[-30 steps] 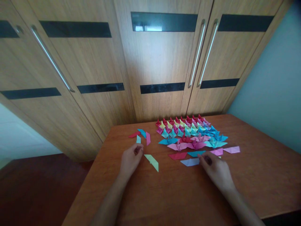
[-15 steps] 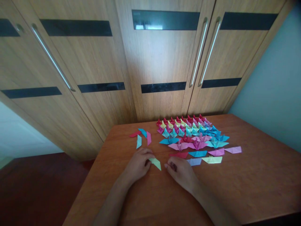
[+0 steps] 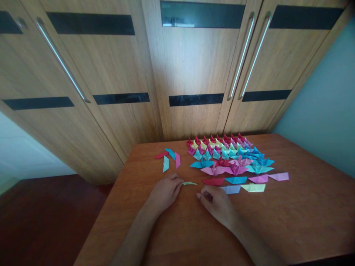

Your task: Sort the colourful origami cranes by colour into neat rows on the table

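My left hand (image 3: 165, 190) pinches one end of a pale green folded paper piece (image 3: 189, 183), which is seen nearly edge-on just above the table. Across a small gap, my right hand (image 3: 217, 203) is curled loosely with its fingers folded in, and nothing shows in it. Beside its knuckles lie a red folded piece (image 3: 213, 181) and a lavender one (image 3: 231, 189). A blue piece (image 3: 235, 180), a pink piece (image 3: 258, 178) and a yellow piece (image 3: 253, 187) lie further right.
Rows of colourful origami cranes (image 3: 222, 151) stand at the back of the wooden table (image 3: 305, 207). Several folded pieces, among them a pink one (image 3: 178, 160), lie at the back left. A wooden wardrobe (image 3: 191, 59) rises behind the table's far edge.
The pale green paper in my left hand has turned from showing its flat face to nearly edge-on. My right hand stays curled. The view has shifted slightly.
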Motion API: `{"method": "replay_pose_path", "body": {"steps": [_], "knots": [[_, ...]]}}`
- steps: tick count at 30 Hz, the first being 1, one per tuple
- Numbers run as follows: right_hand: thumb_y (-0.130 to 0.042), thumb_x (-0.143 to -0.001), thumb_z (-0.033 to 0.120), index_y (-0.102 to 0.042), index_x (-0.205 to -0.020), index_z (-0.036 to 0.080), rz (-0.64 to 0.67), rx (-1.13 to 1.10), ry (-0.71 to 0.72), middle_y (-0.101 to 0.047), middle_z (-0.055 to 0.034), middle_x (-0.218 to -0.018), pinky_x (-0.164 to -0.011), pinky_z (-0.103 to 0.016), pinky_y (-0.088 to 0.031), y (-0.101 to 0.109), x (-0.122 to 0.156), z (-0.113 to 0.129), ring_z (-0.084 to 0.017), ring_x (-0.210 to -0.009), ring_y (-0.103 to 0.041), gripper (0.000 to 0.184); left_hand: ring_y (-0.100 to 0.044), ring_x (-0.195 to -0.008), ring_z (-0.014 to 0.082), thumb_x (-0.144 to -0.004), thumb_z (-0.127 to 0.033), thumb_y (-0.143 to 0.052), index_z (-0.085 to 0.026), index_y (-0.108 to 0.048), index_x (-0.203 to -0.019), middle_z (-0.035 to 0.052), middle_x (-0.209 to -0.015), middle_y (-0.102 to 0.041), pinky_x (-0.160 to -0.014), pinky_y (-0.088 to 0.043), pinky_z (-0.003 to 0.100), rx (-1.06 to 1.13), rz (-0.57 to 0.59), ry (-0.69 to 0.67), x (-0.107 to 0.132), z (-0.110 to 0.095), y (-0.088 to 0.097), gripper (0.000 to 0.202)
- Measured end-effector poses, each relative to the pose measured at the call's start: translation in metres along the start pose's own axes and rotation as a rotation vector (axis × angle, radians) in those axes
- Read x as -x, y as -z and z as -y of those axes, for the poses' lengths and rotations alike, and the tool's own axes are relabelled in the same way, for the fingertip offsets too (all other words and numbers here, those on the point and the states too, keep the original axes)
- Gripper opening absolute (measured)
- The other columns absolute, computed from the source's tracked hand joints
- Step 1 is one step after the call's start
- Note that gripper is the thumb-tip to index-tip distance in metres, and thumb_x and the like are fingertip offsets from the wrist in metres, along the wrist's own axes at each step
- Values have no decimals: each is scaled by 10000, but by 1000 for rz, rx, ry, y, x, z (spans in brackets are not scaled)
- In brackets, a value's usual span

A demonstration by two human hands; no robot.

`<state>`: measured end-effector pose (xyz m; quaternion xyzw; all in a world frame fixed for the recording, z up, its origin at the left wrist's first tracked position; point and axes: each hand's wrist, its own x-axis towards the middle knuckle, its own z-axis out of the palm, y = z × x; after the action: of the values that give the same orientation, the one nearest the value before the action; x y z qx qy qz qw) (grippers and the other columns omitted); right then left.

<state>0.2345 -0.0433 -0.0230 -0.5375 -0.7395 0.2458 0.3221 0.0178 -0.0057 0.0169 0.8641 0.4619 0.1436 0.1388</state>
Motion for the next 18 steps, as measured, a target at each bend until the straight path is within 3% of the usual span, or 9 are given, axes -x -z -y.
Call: {"method": "replay_pose_path", "body": {"steps": [9, 18], "knots": [[-530, -834, 279, -492, -627, 195, -14, -39, -22, -527, 34, -581, -520, -221, -317, 2, 0, 2, -112, -547, -481, 227, -581, -850, 177, -867, -163, -449, -199, -630, -870, 45, -914, -614, -754, -443, 259, -14, 4, 66, 0, -1, 1, 185], [-472, -872, 354, -577, -722, 202, -32, -163, -28, -580, 6, -645, -561, -243, -382, 5, -1, 4, -142, -600, -528, 238, -612, -827, 177, -875, -215, -469, -212, -655, -935, 32, -898, -683, -757, -445, 257, 291, -63, 70, -2, -14, 0, 196]]}}
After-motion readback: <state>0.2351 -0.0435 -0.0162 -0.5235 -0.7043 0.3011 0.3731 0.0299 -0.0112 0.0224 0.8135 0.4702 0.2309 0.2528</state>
